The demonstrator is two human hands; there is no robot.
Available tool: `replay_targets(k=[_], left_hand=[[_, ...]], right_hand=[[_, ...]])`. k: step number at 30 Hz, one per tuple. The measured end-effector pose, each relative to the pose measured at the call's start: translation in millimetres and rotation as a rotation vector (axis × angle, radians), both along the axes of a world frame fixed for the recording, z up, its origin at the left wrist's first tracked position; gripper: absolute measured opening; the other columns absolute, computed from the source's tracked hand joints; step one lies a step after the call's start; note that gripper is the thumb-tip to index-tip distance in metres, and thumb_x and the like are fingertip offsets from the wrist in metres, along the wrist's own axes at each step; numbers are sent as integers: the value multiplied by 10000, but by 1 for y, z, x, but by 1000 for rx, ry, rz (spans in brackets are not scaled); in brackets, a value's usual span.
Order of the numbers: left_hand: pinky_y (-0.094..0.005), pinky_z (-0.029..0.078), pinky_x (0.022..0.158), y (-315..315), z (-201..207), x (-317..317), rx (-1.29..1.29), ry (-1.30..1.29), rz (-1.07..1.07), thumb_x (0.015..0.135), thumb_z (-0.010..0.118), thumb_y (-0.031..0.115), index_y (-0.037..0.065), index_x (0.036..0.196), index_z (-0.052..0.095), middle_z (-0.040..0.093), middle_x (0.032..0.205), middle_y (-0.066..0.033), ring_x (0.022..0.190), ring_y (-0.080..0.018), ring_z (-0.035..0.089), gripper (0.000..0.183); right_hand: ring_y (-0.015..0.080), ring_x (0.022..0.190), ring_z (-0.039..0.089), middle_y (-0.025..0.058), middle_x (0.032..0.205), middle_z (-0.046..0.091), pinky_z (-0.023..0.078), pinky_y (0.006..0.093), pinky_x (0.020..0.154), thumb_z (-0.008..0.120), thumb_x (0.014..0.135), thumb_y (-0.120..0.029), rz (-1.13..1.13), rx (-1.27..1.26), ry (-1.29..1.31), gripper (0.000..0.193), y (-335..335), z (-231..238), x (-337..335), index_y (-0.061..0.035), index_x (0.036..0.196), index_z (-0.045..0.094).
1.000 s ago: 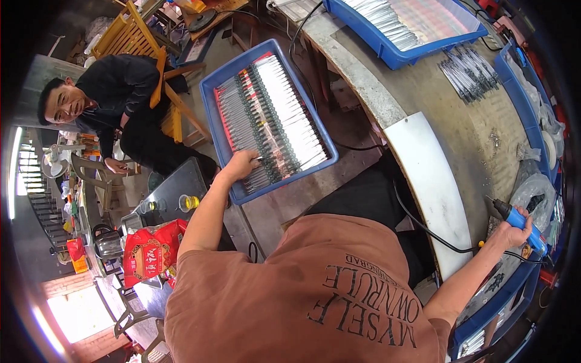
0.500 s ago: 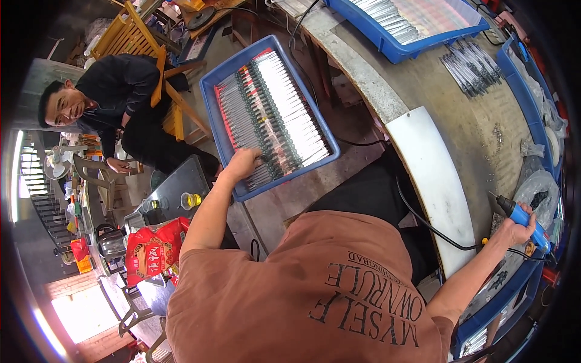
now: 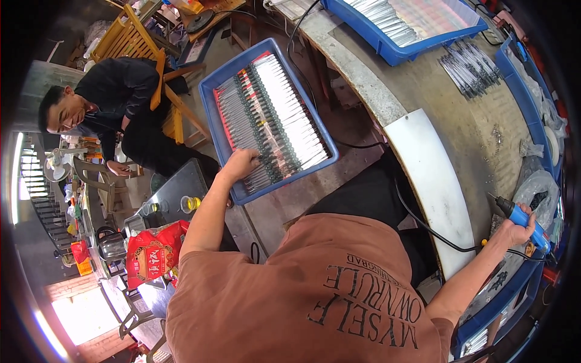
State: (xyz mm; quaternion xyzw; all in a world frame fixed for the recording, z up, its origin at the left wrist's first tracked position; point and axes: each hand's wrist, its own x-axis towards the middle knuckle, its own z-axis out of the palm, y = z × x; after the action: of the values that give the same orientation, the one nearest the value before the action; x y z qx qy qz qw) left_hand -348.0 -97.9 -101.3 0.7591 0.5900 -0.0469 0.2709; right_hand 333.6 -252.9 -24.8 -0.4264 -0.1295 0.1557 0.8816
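My left hand (image 3: 241,164) reaches into the near left part of a blue plastic tray (image 3: 210,115). Its fingers are curled down against slim silver rods (image 3: 230,109) with dark parts, packed in rows there. Whether a rod is between the fingertips is hidden. Out at the right, over the bench, my right hand (image 3: 519,232) grips a blue electric screwdriver (image 3: 518,215). Its thin bit points up and left, and a black cable (image 3: 448,242) runs near it.
On the workbench (image 3: 478,133) lie a pile of dark-and-silver rods (image 3: 469,68), scattered small metal bits (image 3: 497,134) and clear plastic bags (image 3: 535,187). Another blue tray (image 3: 393,51) stands at the far edge. A seated person (image 3: 133,109) is at left, near a red bag (image 3: 151,257).
My left hand stays at the tray with almost no shift. The seated person's head tilts down and a little. My right hand and the electric screwdriver hold their place.
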Motion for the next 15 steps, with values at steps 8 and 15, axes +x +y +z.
replay_targets(k=[8, 15], left_hand=[[-419, 417, 693, -4, -15, -5, 175, -75, 24, 786, 514, 138, 37, 938, 500, 543, 809, -203, 812, -379, 520, 183], [-394, 404, 721, -13, -15, 1, 251, -182, -1, 810, 499, 116, 39, 1002, 492, 496, 858, -185, 854, -354, 494, 207]], right_hand=[[233, 706, 469, 90, 738, 482, 371, 389, 715, 517, 749, -148, 61, 27, -1, 148, -1, -1, 0, -18, 769, 448], [233, 718, 467, 94, 741, 484, 371, 387, 715, 511, 753, -147, -1, 12, 22, 143, 1, 1, -4, -15, 760, 457]])
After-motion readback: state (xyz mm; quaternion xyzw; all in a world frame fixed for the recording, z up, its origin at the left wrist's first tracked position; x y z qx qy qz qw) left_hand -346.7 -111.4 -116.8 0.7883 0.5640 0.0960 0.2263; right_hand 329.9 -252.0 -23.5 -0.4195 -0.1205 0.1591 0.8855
